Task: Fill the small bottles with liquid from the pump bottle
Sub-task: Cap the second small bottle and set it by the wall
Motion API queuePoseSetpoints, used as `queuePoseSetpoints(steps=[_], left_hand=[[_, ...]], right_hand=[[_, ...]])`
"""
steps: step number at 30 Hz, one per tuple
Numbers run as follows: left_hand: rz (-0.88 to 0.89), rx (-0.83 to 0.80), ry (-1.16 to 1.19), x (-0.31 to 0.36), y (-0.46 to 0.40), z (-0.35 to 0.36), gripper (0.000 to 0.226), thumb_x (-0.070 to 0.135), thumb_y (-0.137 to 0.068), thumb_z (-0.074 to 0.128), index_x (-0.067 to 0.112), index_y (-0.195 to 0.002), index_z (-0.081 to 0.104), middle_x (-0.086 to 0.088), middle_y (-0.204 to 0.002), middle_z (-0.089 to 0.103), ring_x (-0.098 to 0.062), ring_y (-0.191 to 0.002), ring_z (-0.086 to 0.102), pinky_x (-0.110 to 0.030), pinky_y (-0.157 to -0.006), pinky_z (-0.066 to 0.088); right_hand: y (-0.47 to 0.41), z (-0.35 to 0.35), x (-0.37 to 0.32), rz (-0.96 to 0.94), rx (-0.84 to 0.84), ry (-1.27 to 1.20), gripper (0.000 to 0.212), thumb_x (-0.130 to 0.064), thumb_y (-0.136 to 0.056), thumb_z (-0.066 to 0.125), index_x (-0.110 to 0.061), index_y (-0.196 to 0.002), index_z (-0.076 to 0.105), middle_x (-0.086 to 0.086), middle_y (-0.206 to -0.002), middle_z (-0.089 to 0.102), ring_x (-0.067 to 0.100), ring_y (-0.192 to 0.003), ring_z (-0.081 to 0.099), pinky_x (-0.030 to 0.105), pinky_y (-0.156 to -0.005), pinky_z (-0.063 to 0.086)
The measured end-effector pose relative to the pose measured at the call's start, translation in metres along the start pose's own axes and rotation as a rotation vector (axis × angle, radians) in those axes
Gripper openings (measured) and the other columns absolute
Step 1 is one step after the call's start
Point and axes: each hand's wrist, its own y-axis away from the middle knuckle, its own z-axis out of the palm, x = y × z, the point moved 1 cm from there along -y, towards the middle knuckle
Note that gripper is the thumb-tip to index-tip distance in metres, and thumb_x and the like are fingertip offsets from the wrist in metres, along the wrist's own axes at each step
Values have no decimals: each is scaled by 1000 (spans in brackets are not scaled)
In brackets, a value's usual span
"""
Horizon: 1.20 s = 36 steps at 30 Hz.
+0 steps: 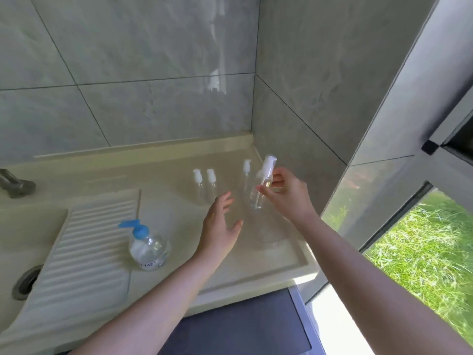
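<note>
A clear pump bottle [149, 248] with a blue pump head stands on the cream counter [163, 180], partly filled with clear liquid. Two short clear bottles [204, 187] with white pump tops stand side by side farther back, and a taller one [246, 179] stands to their right. My right hand [286, 193] grips a tall clear bottle [261, 190] with a white spray top, tilted and lifted just above the counter. My left hand [221, 222] hovers open, fingers spread, left of that bottle and apart from it.
A ribbed washboard [84, 247] slopes into the sink at left, with a drain [25, 283] below and a metal tap [15, 184] behind. Grey tiled walls close the back and right. A window [419, 252] opens onto grass at right. A dark cabinet top [243, 326] lies below the counter edge.
</note>
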Motion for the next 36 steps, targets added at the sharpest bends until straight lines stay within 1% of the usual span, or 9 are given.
queuePoseSetpoints(steps=[4,5,9,14,19,21,24,28,36], left_hand=[[3,-103,-103,-18,-29,0,62,6,-85,69,15,-141,43,-2,-140,50,-17,-120,57,-20,-102,38],[7,-116,-112,-23,-37,1,59,4,-85,67,14,-140,45,-3,-138,51,-18,-119,57,-21,-101,38],[3,-154,-89,-37,-58,12,53,1,-86,64,13,-135,50,-3,-132,57,-18,-117,59,-26,-100,43],[-64,-214,-40,-53,-72,32,54,2,-87,63,17,-136,50,-3,-132,58,-16,-116,60,-37,-103,47],[-94,-228,-41,-61,-87,41,61,2,-87,61,15,-144,43,-5,-139,53,-18,-123,56,-37,-106,45],[-90,-240,-57,-64,-91,43,66,3,-87,61,16,-148,39,-4,-143,50,-18,-127,52,-37,-108,43],[-88,-247,-59,-65,-97,46,68,5,-88,60,17,-150,36,-3,-148,46,-18,-133,48,-38,-111,40],[-81,-247,-59,-66,-103,49,66,6,-89,59,16,-150,36,0,-151,43,-17,-136,44,-39,-112,39],[-109,-251,3,-67,-107,54,65,3,-87,59,16,-148,40,2,-146,48,-14,-129,51,-38,-110,42]], right_hand=[[-32,21,19,55,25,16,40,-23,-79,82,-8,-110,61,4,-98,70,17,-85,66,-1,-64,40],[-39,27,25,77,22,16,41,-23,-79,82,-9,-111,60,4,-99,70,18,-85,67,3,-66,42],[-57,46,48,126,6,31,41,-23,-76,84,-13,-107,60,-1,-98,69,18,-90,70,30,-84,54],[-62,64,68,163,-26,26,42,-22,-74,86,-15,-106,60,-1,-98,69,19,-91,70,37,-86,55],[-63,74,74,156,-53,23,40,-18,-73,87,-14,-104,62,-2,-95,67,18,-89,69,29,-84,54],[-65,78,77,150,-67,35,40,-17,-74,86,-12,-106,63,-2,-97,67,17,-91,68,22,-81,51],[-66,84,82,135,-84,70,39,-18,-75,84,-11,-107,64,0,-104,69,15,-96,67,18,-80,49],[-66,90,86,124,-82,109,40,-19,-77,82,-12,-112,65,0,-109,68,13,-99,65,-2,-68,39],[-68,98,89,100,-1,77,39,-20,-75,84,-10,-107,63,2,-102,66,14,-92,64,-2,-65,41]])
